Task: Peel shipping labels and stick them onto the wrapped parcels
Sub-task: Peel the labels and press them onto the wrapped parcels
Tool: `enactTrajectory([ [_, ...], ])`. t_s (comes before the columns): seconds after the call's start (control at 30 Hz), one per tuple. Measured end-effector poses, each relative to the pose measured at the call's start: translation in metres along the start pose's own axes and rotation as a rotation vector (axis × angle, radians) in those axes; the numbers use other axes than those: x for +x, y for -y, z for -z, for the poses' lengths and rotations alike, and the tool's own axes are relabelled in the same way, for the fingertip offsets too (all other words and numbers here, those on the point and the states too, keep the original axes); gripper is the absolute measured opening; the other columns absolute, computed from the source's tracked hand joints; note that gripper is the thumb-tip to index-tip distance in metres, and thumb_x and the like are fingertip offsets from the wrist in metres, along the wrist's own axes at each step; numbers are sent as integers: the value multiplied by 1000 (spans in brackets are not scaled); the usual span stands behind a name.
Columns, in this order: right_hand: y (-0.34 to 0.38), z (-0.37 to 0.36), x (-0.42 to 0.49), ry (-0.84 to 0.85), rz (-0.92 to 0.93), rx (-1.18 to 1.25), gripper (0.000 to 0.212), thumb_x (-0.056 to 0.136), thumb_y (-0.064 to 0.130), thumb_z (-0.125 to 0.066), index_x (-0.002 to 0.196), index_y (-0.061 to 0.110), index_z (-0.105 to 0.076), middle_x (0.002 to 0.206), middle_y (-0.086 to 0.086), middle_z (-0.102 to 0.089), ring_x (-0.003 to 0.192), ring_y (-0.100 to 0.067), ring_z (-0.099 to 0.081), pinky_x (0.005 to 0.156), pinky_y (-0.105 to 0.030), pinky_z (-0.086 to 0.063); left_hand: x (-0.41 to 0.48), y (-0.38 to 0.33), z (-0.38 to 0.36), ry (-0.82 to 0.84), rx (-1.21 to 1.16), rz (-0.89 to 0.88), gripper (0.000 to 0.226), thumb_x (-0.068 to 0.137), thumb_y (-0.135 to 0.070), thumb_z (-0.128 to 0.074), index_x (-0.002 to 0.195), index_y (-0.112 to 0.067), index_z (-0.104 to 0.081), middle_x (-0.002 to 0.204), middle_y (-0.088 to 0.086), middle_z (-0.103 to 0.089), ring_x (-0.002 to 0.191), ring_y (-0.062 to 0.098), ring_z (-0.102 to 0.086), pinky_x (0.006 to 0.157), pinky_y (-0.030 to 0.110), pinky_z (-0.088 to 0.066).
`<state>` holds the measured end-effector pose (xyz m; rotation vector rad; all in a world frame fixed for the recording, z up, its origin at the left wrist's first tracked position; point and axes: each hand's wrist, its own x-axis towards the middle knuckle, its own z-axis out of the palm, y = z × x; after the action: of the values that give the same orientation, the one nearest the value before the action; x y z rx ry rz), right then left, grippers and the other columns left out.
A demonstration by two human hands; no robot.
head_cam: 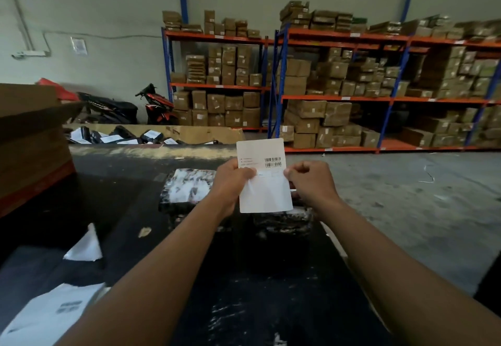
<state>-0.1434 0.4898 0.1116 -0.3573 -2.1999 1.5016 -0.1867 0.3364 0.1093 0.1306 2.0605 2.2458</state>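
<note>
Both hands were pinched on one shipping label [264, 180], held upright in the air with its long axis running top to bottom. The left hand [233, 183] clamped the left edge at mid-height, thumb over the printed face; the right hand [309, 181] nipped the right edge at the same height, fingertips closed on what looked like the splitting layer (whether sticker or backing, I could not tell). Directly below and just beyond the label lay the wrapped parcels [189, 191], dark and glossy, on the black table [257, 291]. The nearest parcel top sat down and slightly left of the grip, closer to the left hand, so the freed label would probably travel downward and forward.
</note>
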Motion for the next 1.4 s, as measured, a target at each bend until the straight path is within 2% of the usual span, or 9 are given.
enactTrajectory([
  [0.1, -10, 22, 27, -2, 0, -45, 25, 90, 10, -63, 65, 12, -65, 86, -6, -74, 75, -22, -70, 64, -38, -60, 16, 1, -29, 2, 89, -11, 28, 94, 0, -54, 119, -7, -64, 116, 6, -67, 97, 24, -66, 84, 42, -56],
  [0.3, -33, 39, 77, 0, -63, -9, 22, 90, 9, -60, 68, 4, -62, 84, -5, -73, 75, -25, -72, 67, -53, -61, 47, 7, -55, -116, 146, 32, 7, 88, 4, -64, 94, 0, -67, 102, 14, -73, 86, 23, -71, 64, 27, -59],
  [0.6, -45, 23, 125, 65, -115, -7, 20, 87, 6, -69, 67, 7, -66, 86, -11, -74, 69, -25, -72, 68, -43, -62, 80, 7, -55, -316, 202, 99, 23, 75, -3, -82, 92, -1, -66, 82, 17, -73, 52, 16, -62, 41, 17, -47],
  [0.67, -45, 19, 131, 67, -133, -16, 18, 83, 5, -73, 66, 7, -67, 81, -12, -74, 66, -24, -73, 68, -45, -62, 87, 5, -51, -331, 221, 123, 26, 72, -3, -84, 90, -2, -64, 78, 16, -72, 49, 15, -62, 44, 21, -51],
  [0.73, -44, 15, 136, 71, -159, -41, 15, 81, 4, -74, 67, 6, -67, 79, -12, -74, 63, -23, -72, 65, -40, -62, 95, 4, -48, -330, 235, 155, 28, 69, -4, -86, 87, -2, -64, 73, 16, -73, 51, 18, -64, 63, 34, -62],
  [0.8, -45, 13, 140, 75, -179, -72, 13, 80, 4, -76, 70, 4, -67, 78, -12, -74, 62, -22, -72, 65, -38, -62, 103, 4, -46, -336, 233, 175, 28, 66, -4, -87, 81, -1, -63, 70, 18, -73, 56, 22, -65, 79, 43, -61],
  [0.97, -54, 6, 149, 56, -238, -69, 14, 72, 6, -82, 75, 7, -68, 78, -10, -73, 67, -25, -73, 71, -44, -62, 117, 12, -44, -312, 254, 191, 42, 66, -4, -88, 98, 1, -60, 78, 19, -73, 50, 18, -64, 55, 30, -57],
  [1.1, -62, 1, 149, 60, -238, -66, 35, 69, 11, -85, 91, 15, -58, 97, -12, -69, 76, -29, -72, 75, -46, -61, 125, 24, -41, -302, 269, 202, 56, 65, -7, -90, 109, 0, -56, 74, 18, -72, 50, 19, -62, 68, 37, -61],
  [1.4, -65, 1, 142, 43, -167, -191, 42, 72, 14, -80, 97, 20, -46, 103, -9, -63, 88, -31, -68, 74, -36, -55, 124, 33, -39, -289, 322, 187, 77, 65, -6, -89, 129, -1, -46, 67, 16, -70, 49, 19, -60, 59, 31, -54],
])
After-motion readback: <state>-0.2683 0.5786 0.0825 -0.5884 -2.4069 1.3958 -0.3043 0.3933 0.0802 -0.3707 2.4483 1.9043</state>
